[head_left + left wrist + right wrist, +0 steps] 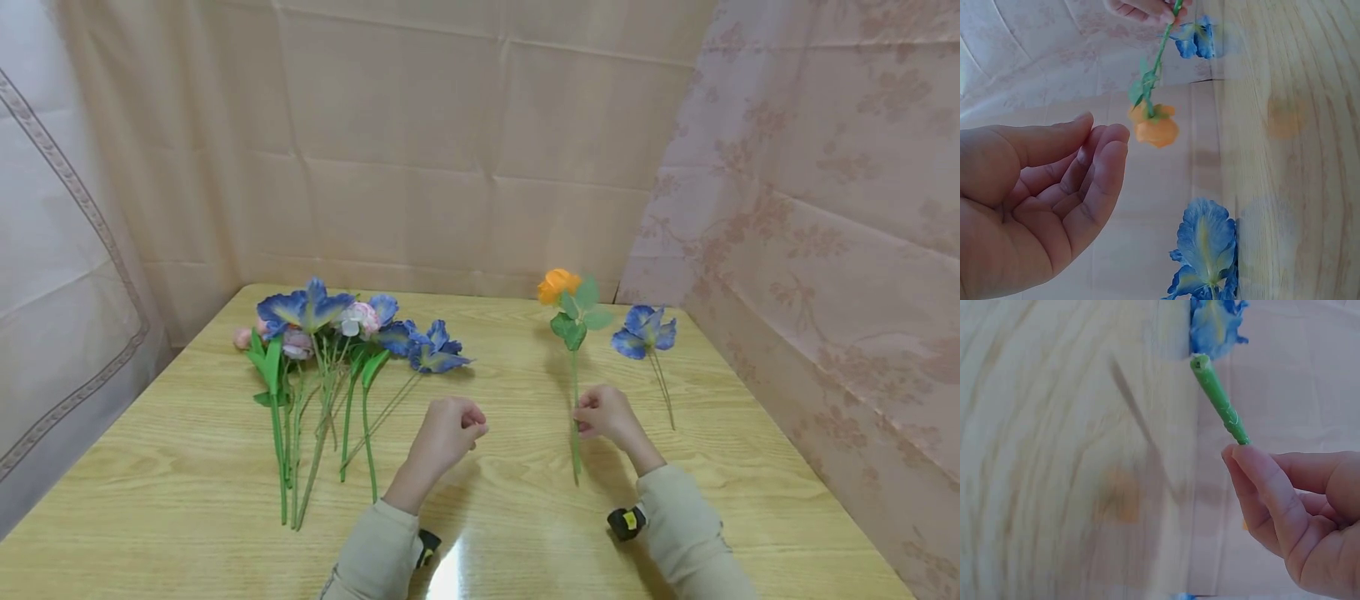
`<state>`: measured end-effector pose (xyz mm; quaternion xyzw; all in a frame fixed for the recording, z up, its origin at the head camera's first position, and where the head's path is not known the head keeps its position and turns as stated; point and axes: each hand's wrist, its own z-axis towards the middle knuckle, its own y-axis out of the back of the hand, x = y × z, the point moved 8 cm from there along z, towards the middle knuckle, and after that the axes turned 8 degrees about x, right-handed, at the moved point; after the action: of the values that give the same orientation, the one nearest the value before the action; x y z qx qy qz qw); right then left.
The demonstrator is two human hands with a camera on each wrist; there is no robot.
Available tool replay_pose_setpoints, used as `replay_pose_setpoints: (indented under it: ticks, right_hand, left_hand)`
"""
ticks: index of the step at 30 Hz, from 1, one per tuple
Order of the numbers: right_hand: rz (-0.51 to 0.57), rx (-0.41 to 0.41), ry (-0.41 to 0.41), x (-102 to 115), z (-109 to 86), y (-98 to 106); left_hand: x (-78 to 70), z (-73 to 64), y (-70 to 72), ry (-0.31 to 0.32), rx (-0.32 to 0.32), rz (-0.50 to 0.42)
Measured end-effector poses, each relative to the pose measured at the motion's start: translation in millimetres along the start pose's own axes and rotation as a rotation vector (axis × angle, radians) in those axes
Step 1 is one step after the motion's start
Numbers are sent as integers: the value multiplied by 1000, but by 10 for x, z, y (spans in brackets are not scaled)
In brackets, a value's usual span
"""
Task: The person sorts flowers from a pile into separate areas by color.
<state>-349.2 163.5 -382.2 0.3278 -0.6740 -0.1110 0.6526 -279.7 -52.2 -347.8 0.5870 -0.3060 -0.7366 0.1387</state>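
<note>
Behind the woodgrain table [525, 508] (flowers [303, 311] atop) hangs beige cloth [397, 150].

We see an orange artificial rose [558, 285], its bloom open above oval green leaves [577, 312], raised clear of the tabletop with the flower pointing away from us and the blunt end of its slim green stem towards us. Our right hand [609, 414] pinches that stem low down between thumb and fingertips. Our left hand [448, 433], fingers loosely curved, is well apart from the rose, nearest to a blue iris [437, 348] with yellowish streaks that lies on the wood, stem slanting leftward towards us.
</note>
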Motion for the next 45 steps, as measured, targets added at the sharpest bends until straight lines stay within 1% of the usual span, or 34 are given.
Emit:
replay_pose_setpoints:
  ticks: [11, 17, 26, 32, 37, 45]
  right_hand:
    - [-11, 2, -103, -259, 63, 112]
    - [-18, 22, -130, -345, 95, 132]
    - [-39, 54, -159, -365, 128, 130]
    - [-46, 54, -149, -381, 159, 116]
    - [-38, 72, -147, -391, 159, 108]
    - [-15, 85, -163, -400, 159, 86]
  left_hand:
    - [26, 7, -31, 13, 30, 1]
    - [23, 3, -38, 22, 38, 7]
    - [23, -17, -44, 26, 41, 20]
    - [37, -12, -71, 24, 61, 23]
    - [46, -2, -81, 24, 70, 29]
    - [49, 5, -107, -12, 84, 52]
